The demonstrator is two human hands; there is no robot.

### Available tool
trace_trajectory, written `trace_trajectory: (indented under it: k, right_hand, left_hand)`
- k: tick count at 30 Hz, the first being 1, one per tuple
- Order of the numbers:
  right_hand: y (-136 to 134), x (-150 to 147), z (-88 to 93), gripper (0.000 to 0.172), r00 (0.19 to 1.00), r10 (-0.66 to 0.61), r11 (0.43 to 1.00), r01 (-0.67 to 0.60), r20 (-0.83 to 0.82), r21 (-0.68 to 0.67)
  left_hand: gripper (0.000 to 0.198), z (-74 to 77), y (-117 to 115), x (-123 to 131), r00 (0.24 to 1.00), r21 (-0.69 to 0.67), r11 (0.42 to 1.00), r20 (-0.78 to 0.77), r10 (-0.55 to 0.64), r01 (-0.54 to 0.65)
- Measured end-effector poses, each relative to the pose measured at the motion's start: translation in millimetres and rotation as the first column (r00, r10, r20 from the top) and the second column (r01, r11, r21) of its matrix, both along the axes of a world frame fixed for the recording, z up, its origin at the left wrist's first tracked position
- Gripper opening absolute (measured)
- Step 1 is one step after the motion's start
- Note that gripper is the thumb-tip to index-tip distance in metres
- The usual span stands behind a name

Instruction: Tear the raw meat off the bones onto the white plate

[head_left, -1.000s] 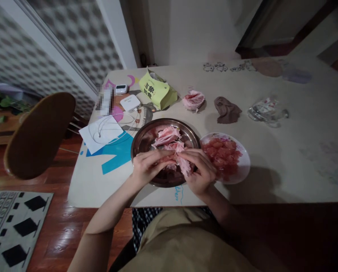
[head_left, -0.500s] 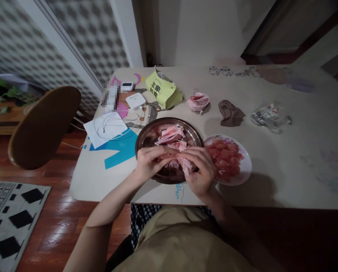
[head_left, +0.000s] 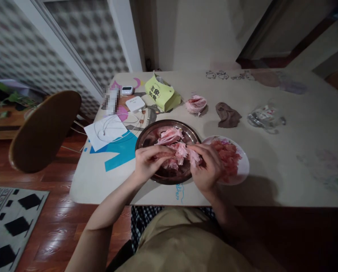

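My left hand [head_left: 148, 163] and my right hand [head_left: 208, 170] are both closed on a pink pomelo segment [head_left: 179, 152], held over the near side of a round metal bowl [head_left: 150, 136]. Pale pink peeled membranes [head_left: 169, 136] lie piled in that bowl. Just to the right, a white plate [head_left: 242, 170] holds a heap of red fruit flesh [head_left: 226, 155]. My right hand overlaps the plate's left rim.
Farther back on the beige table [head_left: 285, 158] lie a yellow-green bag [head_left: 162, 93], a pink peel scrap [head_left: 196, 104], a brown cloth [head_left: 227, 114] and crumpled clear plastic [head_left: 264, 115]. White devices and paper [head_left: 106, 131] sit at the left. A wooden chair [head_left: 44, 130] stands left.
My right hand has shifted right toward the plate, pulling the fruit piece apart. The camera view shifted slightly.
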State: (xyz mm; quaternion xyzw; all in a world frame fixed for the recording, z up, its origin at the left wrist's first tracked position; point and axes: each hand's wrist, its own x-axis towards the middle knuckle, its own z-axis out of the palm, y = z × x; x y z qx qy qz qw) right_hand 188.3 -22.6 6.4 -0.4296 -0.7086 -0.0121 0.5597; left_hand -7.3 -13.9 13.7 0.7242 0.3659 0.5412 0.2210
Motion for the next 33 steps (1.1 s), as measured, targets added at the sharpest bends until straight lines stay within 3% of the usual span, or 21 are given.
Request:
trace_trajectory:
  k: [7,11,16,19,23,27,33]
  right_hand:
    - [3.5,-0.3,-6.6,0.039,0.992,-0.012,0.999,0.017,0.126,-0.040]
    - [3.1,-0.7,-11.0,0.058,0.979,0.075,0.989,-0.049,0.190,-0.142]
    - [3.9,-0.7,-12.5,0.064,0.963,0.116,0.973,-0.061,0.243,-0.224]
    - [3.7,-1.3,-11.6,0.056,0.950,0.066,0.975,0.004,0.305,-0.222]
    - [3.1,-1.6,-10.1,0.030,0.917,-0.005,0.973,0.095,0.399,-0.208]
    - [3.6,-0.9,-10.0,0.027,0.927,0.057,0.971,0.034,0.370,-0.235]
    - [4.5,-1.8,-6.5,0.031,0.968,0.148,0.964,-0.096,0.201,-0.249]
  left_hand:
    - [0.016,3.8,5.4,2.7,0.995,-0.141,0.989,0.087,0.053,-0.040]
    - [0.020,1.9,6.8,3.9,0.989,-0.221,0.974,0.128,0.078,-0.048]
    - [0.027,-1.5,10.3,3.6,0.985,-0.334,0.942,0.152,0.080,-0.025]
    - [0.028,-3.8,11.1,3.3,0.976,-0.403,0.915,0.210,0.056,0.034]
    - [0.030,-8.4,11.5,1.5,0.958,-0.475,0.866,0.287,-0.014,0.155]
    - [0.035,-13.8,14.5,-3.3,0.953,-0.481,0.859,0.301,-0.026,0.175]
    - [0.055,-17.9,16.2,-7.4,0.943,-0.487,0.844,0.327,-0.064,0.226]
